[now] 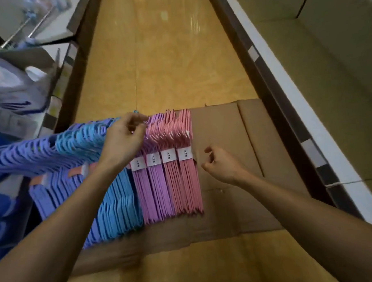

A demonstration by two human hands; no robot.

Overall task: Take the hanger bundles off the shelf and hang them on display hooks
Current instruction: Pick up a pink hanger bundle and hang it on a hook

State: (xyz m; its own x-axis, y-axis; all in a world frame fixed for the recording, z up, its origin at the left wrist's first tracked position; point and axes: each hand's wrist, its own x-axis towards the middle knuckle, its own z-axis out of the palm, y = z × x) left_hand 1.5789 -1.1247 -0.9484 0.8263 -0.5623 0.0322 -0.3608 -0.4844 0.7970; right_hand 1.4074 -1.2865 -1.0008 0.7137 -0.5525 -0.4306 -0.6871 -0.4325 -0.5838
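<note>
Hanger bundles stand in a row on flattened cardboard (pixel 233 126) on the floor: pink bundles (pixel 183 168) at the right end, lilac bundles (pixel 149 180) beside them, blue bundles (pixel 119 199) further left, each bound with a white label band (pixel 184 153). More blue and violet hangers (pixel 42 151) fan out to the left, lifted above the row.

The left hand (pixel 124 138) reaches over the row, its fingertips pinching at the hook ends where the blue and lilac bundles meet. The right hand (pixel 221 163) hovers just beside the outer pink bundle, fingers loosely curled and holding nothing.

The step in hand looks like picking one bundle out of the row. To do it well, gather all the hooks of a single bundle together, so no neighbouring hanger comes along. The free hand could steady the remaining bundles, since they stand on edge and may topple. Lifting by the hooks keeps the band from sliding off. No display hooks are in view here.
</note>
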